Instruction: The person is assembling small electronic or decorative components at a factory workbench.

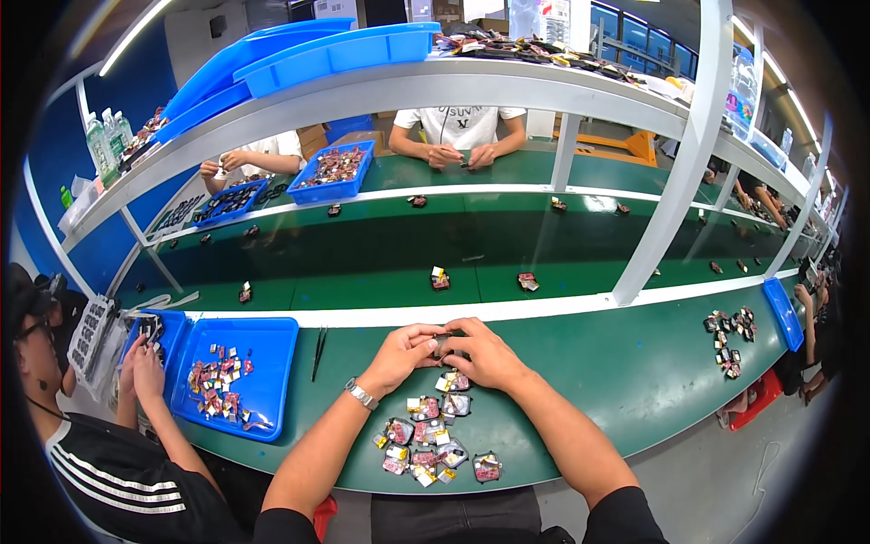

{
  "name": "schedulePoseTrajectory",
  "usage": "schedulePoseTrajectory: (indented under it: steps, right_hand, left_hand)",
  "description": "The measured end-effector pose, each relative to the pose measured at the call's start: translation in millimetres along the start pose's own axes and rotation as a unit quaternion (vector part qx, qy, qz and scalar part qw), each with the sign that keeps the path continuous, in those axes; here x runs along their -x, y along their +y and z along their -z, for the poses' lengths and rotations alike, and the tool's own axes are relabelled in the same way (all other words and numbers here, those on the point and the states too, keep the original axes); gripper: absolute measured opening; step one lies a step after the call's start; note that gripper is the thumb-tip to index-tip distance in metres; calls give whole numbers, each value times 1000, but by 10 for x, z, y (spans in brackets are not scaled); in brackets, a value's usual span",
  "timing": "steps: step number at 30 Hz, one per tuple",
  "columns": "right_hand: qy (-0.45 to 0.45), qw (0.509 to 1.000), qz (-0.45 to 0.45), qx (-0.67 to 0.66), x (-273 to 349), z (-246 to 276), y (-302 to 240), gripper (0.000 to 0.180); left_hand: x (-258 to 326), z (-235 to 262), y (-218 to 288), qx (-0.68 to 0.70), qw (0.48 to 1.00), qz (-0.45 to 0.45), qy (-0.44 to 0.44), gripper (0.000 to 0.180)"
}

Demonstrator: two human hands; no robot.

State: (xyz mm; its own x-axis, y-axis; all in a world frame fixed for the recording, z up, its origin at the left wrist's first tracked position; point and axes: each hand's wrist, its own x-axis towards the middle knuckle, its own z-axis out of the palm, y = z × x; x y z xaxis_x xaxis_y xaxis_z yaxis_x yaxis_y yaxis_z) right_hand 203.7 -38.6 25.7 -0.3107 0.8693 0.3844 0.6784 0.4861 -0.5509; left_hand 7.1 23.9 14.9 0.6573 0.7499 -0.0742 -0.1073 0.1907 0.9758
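My left hand (pixel 404 356), with a metal watch (pixel 361 393) on its wrist, and my right hand (pixel 487 352) meet over the green bench. Between their curled fingers is a small dark casing (pixel 442 348), mostly covered by the fingers; its details are hidden. Just below the hands lies a loose cluster of small open electronic units (pixel 428 432), dark shells with red circuit boards and yellow-and-white battery packs. One such unit (pixel 487 467) sits apart at the cluster's right, near the bench edge. Black tweezers (pixel 319 354) rest left of my left hand.
A blue tray (pixel 288 363) of loose boards stands at left, beside a co-worker (pixel 118 453). Past a white rail (pixel 381 316), several units (pixel 440 278) lie on the green belt (pixel 362 272). A white post (pixel 675 172) rises at right. More units (pixel 728 340) lie far right.
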Motion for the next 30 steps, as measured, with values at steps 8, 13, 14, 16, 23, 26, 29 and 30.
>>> schedulePoseTrajectory:
  steps: [8, 13, 14, 16, 23, 26, 29, 30]
  right_hand:
    - [57, 995, -21, -84, -3, -51, 32, 10]
    - [48, 993, -26, -104, 10, -39, 2, 11]
    - [36, 994, -15, -106, 14, -30, -10, 11]
    - [27, 991, -20, -126, 25, -42, -38, 11]
    - [72, 991, -18, -114, 27, -67, -18, 12]
    - [98, 992, -16, -83, 25, -64, -33, 13]
    - [109, 992, -20, -68, 27, -87, -36, 12]
    - [113, 991, -20, -64, 28, -99, -41, 11]
  left_hand:
    - [3, 96, -12, 55, 995, -21, -77, 40]
    - [7, 62, 3, 65, 995, -12, -69, 39]
    - [5, 73, -9, 40, 997, -9, -63, 37]
    - [10, 81, -29, 2, 999, -7, -49, 32]
    - [39, -25, 39, 44, 999, -16, -15, 29]
    - [28, 26, 14, 54, 998, -6, -26, 26]
    - [16, 24, 29, 64, 997, -2, -40, 26]
    - [14, 27, 20, 65, 997, -5, -44, 26]
